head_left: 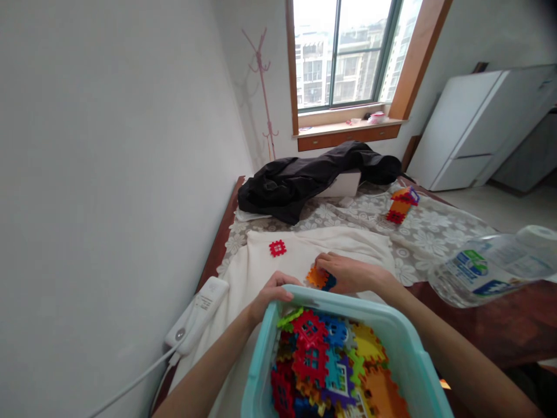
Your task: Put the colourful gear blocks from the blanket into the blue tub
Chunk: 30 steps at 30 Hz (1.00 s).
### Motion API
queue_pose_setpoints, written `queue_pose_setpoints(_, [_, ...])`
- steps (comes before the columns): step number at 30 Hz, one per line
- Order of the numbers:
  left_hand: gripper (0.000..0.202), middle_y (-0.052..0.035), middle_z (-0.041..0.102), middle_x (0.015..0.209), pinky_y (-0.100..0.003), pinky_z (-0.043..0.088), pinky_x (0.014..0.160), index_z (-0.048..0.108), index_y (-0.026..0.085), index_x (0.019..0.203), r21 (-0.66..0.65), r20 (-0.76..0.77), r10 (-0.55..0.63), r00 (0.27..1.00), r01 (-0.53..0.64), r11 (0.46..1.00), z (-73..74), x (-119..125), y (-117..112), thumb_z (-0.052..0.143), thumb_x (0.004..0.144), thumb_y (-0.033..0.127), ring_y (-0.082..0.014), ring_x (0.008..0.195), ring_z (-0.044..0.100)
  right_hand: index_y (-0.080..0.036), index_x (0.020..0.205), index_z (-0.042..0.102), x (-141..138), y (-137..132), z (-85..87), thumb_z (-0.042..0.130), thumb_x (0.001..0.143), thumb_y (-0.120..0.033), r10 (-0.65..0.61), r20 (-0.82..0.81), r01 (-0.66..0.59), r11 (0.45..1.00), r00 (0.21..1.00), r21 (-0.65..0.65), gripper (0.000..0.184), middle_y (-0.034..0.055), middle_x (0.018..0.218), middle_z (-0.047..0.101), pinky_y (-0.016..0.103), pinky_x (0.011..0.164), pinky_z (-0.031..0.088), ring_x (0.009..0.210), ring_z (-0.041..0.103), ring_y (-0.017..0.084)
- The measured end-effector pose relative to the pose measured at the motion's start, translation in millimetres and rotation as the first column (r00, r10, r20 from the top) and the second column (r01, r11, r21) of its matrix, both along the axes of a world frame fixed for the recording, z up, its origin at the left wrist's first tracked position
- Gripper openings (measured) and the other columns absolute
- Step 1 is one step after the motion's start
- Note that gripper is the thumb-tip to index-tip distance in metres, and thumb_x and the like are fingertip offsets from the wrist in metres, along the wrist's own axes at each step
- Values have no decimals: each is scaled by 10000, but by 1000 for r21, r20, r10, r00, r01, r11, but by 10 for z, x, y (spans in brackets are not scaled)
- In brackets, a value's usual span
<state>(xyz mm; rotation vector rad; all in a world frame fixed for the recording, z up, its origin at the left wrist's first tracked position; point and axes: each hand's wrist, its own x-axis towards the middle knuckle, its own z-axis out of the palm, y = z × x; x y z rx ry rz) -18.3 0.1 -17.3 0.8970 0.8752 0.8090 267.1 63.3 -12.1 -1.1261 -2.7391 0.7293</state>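
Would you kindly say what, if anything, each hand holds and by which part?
The left hand holds the teal bin by its far left corner. The right hand touches the orange piece at its right side; a grip cannot be told.

The light blue plastic bin (348,303) is open-topped, with rounded corners and a thick rim. Inside lies a jumbled heap of toothed toy blocks (311,359) in red, orange, yellow, blue, purple and green, several with window-like cutouts. Just beyond the far rim, an orange block (317,277) and a dark blue block (330,283) sit together, partly hidden; whether they are joined is unclear.
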Motion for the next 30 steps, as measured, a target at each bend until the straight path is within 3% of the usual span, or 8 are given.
queue_pose_setpoints(4, [377, -51, 782, 751, -292, 411, 613, 848, 150, 889, 4, -8, -5, 1000, 5, 1000, 11, 0, 0, 840, 553, 320, -204, 647, 610, -172, 1164, 715, -81, 19, -56, 789, 937, -313, -37, -38, 39, 998, 999, 41, 278, 143, 1260, 732, 386, 962, 523, 1126, 686, 292])
queue_pose_setpoints(9, [348, -66, 780, 726, -293, 407, 602, 828, 145, 833, -17, -26, -10, 1000, 10, 1000, -24, -4, 55, 829, 532, 320, -213, 638, 622, -194, 1061, 686, -138, 167, -285, 751, 978, -341, -154, -263, 178, 981, 953, 74, 180, 93, 1123, 718, 347, 883, 487, 1009, 636, 237])
queue_pose_setpoints(12, [329, -69, 791, 737, -308, 462, 645, 812, 151, 797, -24, 3, 22, 1000, -22, 999, -27, 13, 83, 837, 507, 302, -234, 678, 660, -202, 964, 656, -133, 240, -375, 757, 947, -314, -219, -433, 233, 972, 874, -22, 152, 43, 1003, 695, 320, 802, 455, 892, 598, 194])
queue_pose_setpoints(15, [344, -73, 782, 715, -313, 464, 639, 814, 146, 797, -40, 10, 66, 998, -66, 997, -15, 24, 91, 861, 497, 307, -229, 659, 651, -204, 985, 673, -105, 277, -365, 779, 923, -335, -295, -544, 258, 955, 785, -146, 180, 36, 995, 696, 317, 776, 471, 877, 609, 193])
queue_pose_setpoints(17, [351, -68, 773, 701, -312, 456, 629, 814, 147, 796, -40, 2, 80, 997, -80, 996, 0, 22, 87, 876, 487, 302, -224, 646, 640, -204, 1001, 694, -86, 264, -324, 786, 926, -336, -271, -535, 249, 962, 800, -114, 178, 51, 1033, 705, 335, 817, 492, 921, 624, 211])
queue_pose_setpoints(22, [345, -57, 783, 736, -310, 453, 658, 826, 151, 833, -14, -14, 93, 996, -93, 996, 88, 14, 50, 879, 525, 298, -215, 674, 640, -213, 1090, 728, -87, 140, -258, 823, 890, -235, -176, -317, 198, 979, 932, 41, 222, 87, 1113, 717, 367, 907, 498, 1059, 636, 262])
queue_pose_setpoints(27, [353, -69, 764, 709, -304, 422, 642, 821, 120, 812, -4, -6, 70, 998, -70, 998, 141, 35, 23, 876, 522, 314, -202, 647, 609, -201, 1015, 682, -113, 158, -363, 765, 942, -282, -190, -337, 234, 967, 922, 96, 137, 98, 1101, 687, 380, 899, 487, 1023, 607, 254])
queue_pose_setpoints(30, [351, -67, 755, 704, -309, 412, 634, 803, 128, 829, -2, 10, 117, 993, -117, 993, 50, 32, 40, 865, 539, 315, -208, 634, 607, -203, 994, 664, -104, 257, -407, 773, 900, -333, -254, -488, 270, 962, 835, -40, 194, 78, 1065, 689, 381, 897, 491, 974, 606, 236])
